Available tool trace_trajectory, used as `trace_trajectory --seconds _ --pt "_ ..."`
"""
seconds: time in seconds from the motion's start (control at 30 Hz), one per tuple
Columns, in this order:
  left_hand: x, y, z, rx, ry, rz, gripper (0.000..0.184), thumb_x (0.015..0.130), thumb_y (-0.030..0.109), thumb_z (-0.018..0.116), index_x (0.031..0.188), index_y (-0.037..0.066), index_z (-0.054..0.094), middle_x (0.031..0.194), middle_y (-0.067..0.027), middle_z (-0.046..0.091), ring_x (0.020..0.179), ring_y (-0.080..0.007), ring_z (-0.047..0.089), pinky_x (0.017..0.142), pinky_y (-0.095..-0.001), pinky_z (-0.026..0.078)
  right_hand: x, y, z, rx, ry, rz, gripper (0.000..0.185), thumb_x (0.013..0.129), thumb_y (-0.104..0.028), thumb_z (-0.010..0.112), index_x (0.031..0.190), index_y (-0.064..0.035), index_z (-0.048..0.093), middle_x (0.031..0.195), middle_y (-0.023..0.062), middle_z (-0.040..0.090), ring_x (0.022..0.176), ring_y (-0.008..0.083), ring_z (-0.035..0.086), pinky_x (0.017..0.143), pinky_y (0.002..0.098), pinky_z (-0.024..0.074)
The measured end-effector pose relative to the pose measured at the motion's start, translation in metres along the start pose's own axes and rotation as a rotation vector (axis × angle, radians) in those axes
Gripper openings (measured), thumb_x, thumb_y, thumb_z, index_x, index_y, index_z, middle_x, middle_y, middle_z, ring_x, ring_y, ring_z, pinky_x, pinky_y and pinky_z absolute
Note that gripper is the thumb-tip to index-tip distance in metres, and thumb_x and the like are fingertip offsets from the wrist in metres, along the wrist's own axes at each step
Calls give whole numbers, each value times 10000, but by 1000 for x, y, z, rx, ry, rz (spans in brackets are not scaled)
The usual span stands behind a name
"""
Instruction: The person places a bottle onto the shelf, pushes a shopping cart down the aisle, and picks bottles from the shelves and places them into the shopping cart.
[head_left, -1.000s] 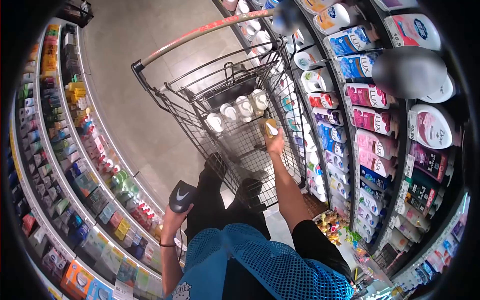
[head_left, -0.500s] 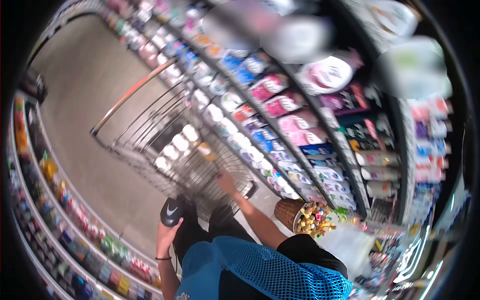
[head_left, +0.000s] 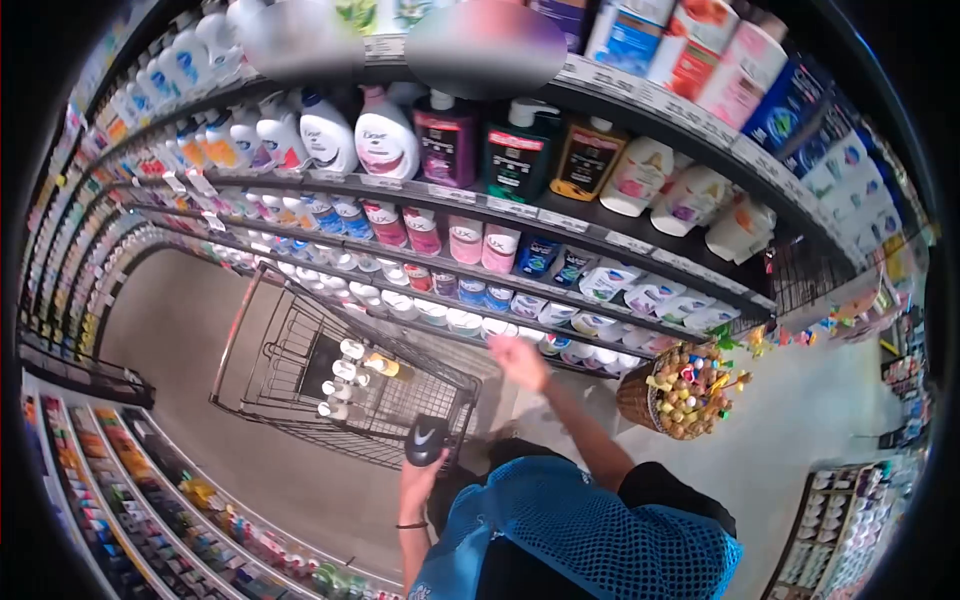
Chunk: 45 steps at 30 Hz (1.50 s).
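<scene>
My left hand point(head_left: 418, 490) is closed around a black, rounded scanner-like device point(head_left: 427, 440) with a white curved mark on top. It is held over the near end of a wire shopping cart point(head_left: 255, 405). Inside the cart stand several white bottles point(head_left: 345, 372) and a yellowish bottle point(head_left: 381, 364). My right hand point(head_left: 520, 363) is raised in front of the lowest shelf row of white-topped bottles point(head_left: 465, 322). Its fingers are blurred, so I cannot make out anything in them or whether they touch a bottle.
Shelves ahead carry pump bottles point(head_left: 385, 138) and pink pouches point(head_left: 466, 243). A wicker basket point(head_left: 637, 398) of small colourful items stands on the floor at the right. Another stocked shelf point(head_left: 190, 500) runs along the lower left. Grey floor point(head_left: 170, 310) lies beyond the cart.
My view has turned, so the shelves now run across in front of me. My right hand has moved from over the cart towards the shelf. The device stays in my left hand.
</scene>
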<state>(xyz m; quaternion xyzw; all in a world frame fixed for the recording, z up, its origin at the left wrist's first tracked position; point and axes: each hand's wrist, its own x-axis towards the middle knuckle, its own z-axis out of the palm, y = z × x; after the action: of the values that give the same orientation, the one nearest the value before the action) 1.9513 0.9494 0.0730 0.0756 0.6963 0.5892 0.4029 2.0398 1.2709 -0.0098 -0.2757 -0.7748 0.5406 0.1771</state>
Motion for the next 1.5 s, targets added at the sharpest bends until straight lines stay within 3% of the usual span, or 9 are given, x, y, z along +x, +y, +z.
trace_trajectory --seconds 0.1,0.27,0.37,0.57,0.77,0.9,1.27,1.4,1.5 --pt "-13 -8 31 35 -31 -48 314 852 113 819 1125 5 710 1016 -35 727 911 -112 652 799 -279 514 67 -98 -88 187 380 -280 332 926 -41 664 1253 -22 609 1197 114 685 1021 225 692 855 318 566" --pt "-19 -54 33 11 18 61 337 821 69 832 1126 8 703 1017 -38 724 917 -129 661 835 -284 522 150 -235 -178 -376 879 -687 502 897 -148 724 1351 -50 533 1092 204 653 1050 367 651 891 415 554" --pt "-38 -44 38 -37 186 51 308 821 1 787 1108 25 680 965 -45 714 886 -149 681 783 -288 535 182 -253 -175 -554 751 -352 637 855 -426 754 1283 -4 542 1025 273 634 1003 457 610 840 536 509" --pt "-55 -55 15 -64 278 36 299 814 11 786 1090 11 671 928 -57 694 874 -166 677 759 -310 547 210 -263 -171 -592 671 -255 424 775 -374 821 858 33 735 874 286 710 841 451 704 756 522 563" --pt "-48 -53 -1 40 186 29 282 819 17 782 1077 5 667 914 -54 689 863 -171 684 777 -314 546 202 -268 -188 -558 437 -199 539 702 -382 879 990 48 729 942 301 709 932 450 699 805 492 569" --pt "-38 -31 0 42 103 65 277 832 24 781 1090 11 681 932 -46 705 887 -157 679 792 -304 535 186 -256 -183 -432 574 -413 672 700 -379 879 1186 23 646 1028 272 713 989 418 697 834 468 565" --pt "-9 -9 17 237 -87 109 369 824 212 831 1126 34 716 1014 -62 746 940 -140 673 853 -316 526 91 -254 -192 -107 704 -814 523 691 -104 929 1125 8 661 1064 94 701 946 198 677 864 331 539" --pt "-10 28 30 308 -241 133 452 829 197 822 1215 18 670 1119 -80 728 1039 -145 649 942 -326 515 38 -285 -191 -26 651 -829 517 698 -50 914 1123 20 628 1082 71 644 958 157 619 886 309 506" --pt "-9 58 42 100 -299 285 480 834 149 814 1259 6 645 1174 -87 721 1061 -142 647 954 -318 513 11 -277 -173 92 477 -489 553 727 -89 895 1178 31 599 1111 75 634 974 159 618 893 304 503"
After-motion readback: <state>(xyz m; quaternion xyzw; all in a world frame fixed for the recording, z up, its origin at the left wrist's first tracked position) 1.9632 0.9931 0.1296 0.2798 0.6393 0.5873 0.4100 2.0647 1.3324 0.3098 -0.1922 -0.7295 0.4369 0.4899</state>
